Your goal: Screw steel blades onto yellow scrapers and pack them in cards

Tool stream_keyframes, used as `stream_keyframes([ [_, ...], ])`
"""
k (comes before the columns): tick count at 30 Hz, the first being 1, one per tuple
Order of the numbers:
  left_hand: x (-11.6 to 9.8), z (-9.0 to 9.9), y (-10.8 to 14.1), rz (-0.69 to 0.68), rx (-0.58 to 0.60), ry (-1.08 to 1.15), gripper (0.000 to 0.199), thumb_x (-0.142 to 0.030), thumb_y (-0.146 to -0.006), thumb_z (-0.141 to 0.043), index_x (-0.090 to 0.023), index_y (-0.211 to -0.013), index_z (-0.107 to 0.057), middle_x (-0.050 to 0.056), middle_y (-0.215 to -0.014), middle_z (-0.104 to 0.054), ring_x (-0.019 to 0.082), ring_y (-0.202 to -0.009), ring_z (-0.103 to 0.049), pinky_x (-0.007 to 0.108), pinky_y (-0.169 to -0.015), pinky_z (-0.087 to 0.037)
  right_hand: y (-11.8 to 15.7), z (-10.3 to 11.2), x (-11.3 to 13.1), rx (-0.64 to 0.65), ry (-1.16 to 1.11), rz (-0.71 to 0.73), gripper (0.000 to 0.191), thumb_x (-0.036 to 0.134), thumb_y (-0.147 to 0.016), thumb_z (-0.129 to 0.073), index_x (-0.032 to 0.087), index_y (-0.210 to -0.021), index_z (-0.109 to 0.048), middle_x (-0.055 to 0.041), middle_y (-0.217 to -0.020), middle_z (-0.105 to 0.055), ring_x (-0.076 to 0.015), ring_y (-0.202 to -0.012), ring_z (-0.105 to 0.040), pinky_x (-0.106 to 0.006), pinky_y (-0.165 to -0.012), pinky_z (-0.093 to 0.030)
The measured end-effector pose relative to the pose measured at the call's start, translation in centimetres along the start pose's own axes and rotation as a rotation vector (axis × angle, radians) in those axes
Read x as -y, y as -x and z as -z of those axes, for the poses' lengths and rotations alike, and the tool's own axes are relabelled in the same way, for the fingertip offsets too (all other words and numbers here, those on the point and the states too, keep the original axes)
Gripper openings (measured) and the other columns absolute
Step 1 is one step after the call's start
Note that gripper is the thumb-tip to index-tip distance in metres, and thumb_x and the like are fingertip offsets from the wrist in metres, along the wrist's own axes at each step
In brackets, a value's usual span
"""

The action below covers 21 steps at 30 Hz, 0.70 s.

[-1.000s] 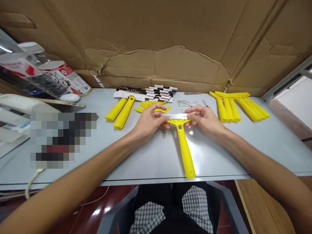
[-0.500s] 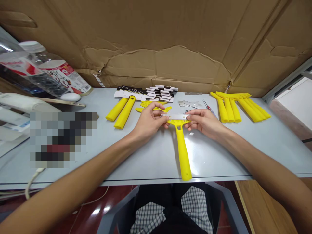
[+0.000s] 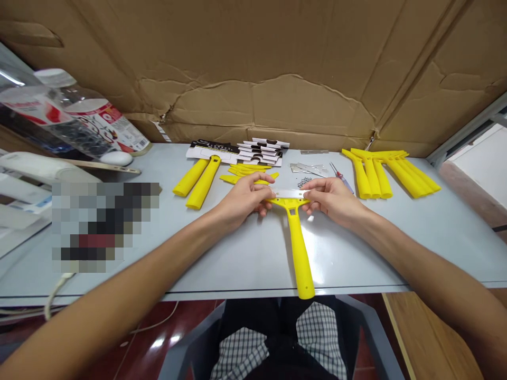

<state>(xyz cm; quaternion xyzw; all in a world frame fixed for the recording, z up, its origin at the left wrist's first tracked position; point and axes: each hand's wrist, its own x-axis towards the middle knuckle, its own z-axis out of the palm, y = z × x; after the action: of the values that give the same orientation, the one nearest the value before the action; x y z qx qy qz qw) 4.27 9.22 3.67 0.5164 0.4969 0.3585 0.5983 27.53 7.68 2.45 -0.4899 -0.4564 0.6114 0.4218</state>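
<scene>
A yellow scraper handle (image 3: 301,253) points toward me, its lower end at the desk's front edge. A flat metal scraper blade (image 3: 291,193) with small holes lies along its wide head. My left hand (image 3: 247,198) pinches the left end of blade and head between thumb and fingers. At the right end, my right hand (image 3: 330,198) grips both in the same way. Just beyond the blade is a small heap of screws (image 3: 304,182). Loose metal blades (image 3: 311,169) lie behind it, and a screwdriver (image 3: 343,178) rests past my right hand. The fingertips under the head are partly hidden.
More yellow scraper handles (image 3: 372,177) lie at the back right. Two yellow scrapers (image 3: 204,182) sit at the back left by folded cards (image 3: 263,152) and thin yellow pieces (image 3: 249,169). Plastic bottles (image 3: 106,121) stand left; cardboard (image 3: 253,68) backs the desk (image 3: 245,264).
The scraper handle and blade have shifted slightly toward me, with both hands still on them. The blade now sits flatter against the head, and more of the screw heap shows.
</scene>
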Motion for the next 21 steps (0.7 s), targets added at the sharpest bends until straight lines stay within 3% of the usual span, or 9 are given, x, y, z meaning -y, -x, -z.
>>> stream_keyframes([
  [2, -0.2, 0.6, -0.2, -0.09, -0.071, -0.104, 0.025, -0.012, -0.081, -0.068, -0.02, -0.104, -0.062, -0.001, -0.072, -0.071, 0.012, -0.049, -0.06, 0.024, -0.044, -0.048, 0.0, 0.1, 0.1, -0.007, 0.015, 0.002, 0.016, 0.012, -0.078, -0.081, 0.013, -0.093, -0.075, -0.0097, -0.076, -0.079, -0.017, -0.061, -0.076, -0.025, -0.058, -0.063],
  [4, -0.4, 1.5, -0.6, -0.264, -0.202, -0.249, 0.019, -0.014, -0.08, -0.067, -0.021, -0.098, -0.063, 0.002, -0.082, -0.076, 0.014, -0.056, -0.065, 0.025, -0.048, -0.05, 0.1, 0.4, 0.4, -0.026, 0.032, 0.003, 0.014, 0.01, -0.08, -0.08, 0.012, -0.093, -0.075, -0.0097, -0.074, -0.079, -0.0167, -0.061, -0.076, -0.024, -0.059, -0.063],
  [7, -0.4, 3.0, -1.3, -0.535, -0.347, -0.487, 0.011, -0.019, -0.082, -0.07, -0.022, -0.093, -0.067, 0.003, -0.089, -0.078, 0.018, -0.076, -0.074, 0.028, -0.064, -0.058, 0.1, 0.8, 0.7, -0.048, 0.051, 0.017, 0.013, 0.009, -0.082, -0.079, 0.012, -0.094, -0.075, -0.0089, -0.072, -0.078, -0.0166, -0.062, -0.077, -0.023, -0.059, -0.062],
  [9, 0.0, 3.7, -1.7, -0.637, -0.367, -0.658, 0.01, -0.021, -0.084, -0.07, -0.022, -0.094, -0.071, 0.003, -0.09, -0.079, 0.02, -0.079, -0.074, 0.031, -0.071, -0.06, 0.0, 1.1, 0.8, -0.055, 0.056, 0.027, 0.013, 0.009, -0.083, -0.079, 0.012, -0.095, -0.075, -0.0086, -0.071, -0.078, -0.0169, -0.062, -0.078, -0.023, -0.06, -0.063],
  [12, 0.9, 3.9, -2.0, -0.702, -0.293, -0.887, 0.014, -0.022, -0.09, -0.067, -0.021, -0.1, -0.077, 0.007, -0.099, -0.083, 0.025, -0.088, -0.075, 0.039, -0.085, -0.062, -0.3, 1.4, 0.8, -0.064, 0.06, 0.023, 0.015, 0.007, -0.084, -0.078, 0.012, -0.097, -0.075, -0.0089, -0.071, -0.078, -0.0175, -0.062, -0.078, -0.024, -0.061, -0.064],
  [16, 2.3, 3.7, -3.0, -0.821, -0.074, -1.045, 0.033, -0.021, -0.099, -0.058, -0.018, -0.126, -0.078, 0.016, -0.133, -0.08, 0.036, -0.13, -0.068, 0.057, -0.117, -0.051, -0.4, 1.2, 0.9, -0.057, 0.067, 0.009, 0.014, 0.006, -0.082, -0.078, 0.012, -0.094, -0.075, -0.0109, -0.074, -0.079, -0.0177, -0.062, -0.077, -0.025, -0.06, -0.064],
  [18, 2.8, 3.7, -3.7, -0.836, 0.003, -1.07, 0.04, -0.018, -0.101, -0.054, -0.017, -0.134, -0.077, 0.019, -0.141, -0.076, 0.037, -0.135, -0.066, 0.059, -0.12, -0.048, -0.3, 1.0, 0.9, -0.049, 0.066, 0.002, 0.013, 0.006, -0.082, -0.078, 0.013, -0.092, -0.075, -0.0114, -0.075, -0.079, -0.0177, -0.062, -0.076, -0.027, -0.061, -0.064],
  [21, 3.1, 3.6, -4.4, -0.775, 0.025, -1.138, 0.043, -0.013, -0.101, -0.05, -0.016, -0.133, -0.078, 0.02, -0.13, -0.079, 0.038, -0.125, -0.07, 0.057, -0.112, -0.052, -0.3, 0.9, 0.8, -0.04, 0.066, 0.005, 0.013, 0.008, -0.08, -0.081, 0.014, -0.09, -0.076, -0.0113, -0.076, -0.08, -0.0182, -0.063, -0.076, -0.028, -0.062, -0.064],
])
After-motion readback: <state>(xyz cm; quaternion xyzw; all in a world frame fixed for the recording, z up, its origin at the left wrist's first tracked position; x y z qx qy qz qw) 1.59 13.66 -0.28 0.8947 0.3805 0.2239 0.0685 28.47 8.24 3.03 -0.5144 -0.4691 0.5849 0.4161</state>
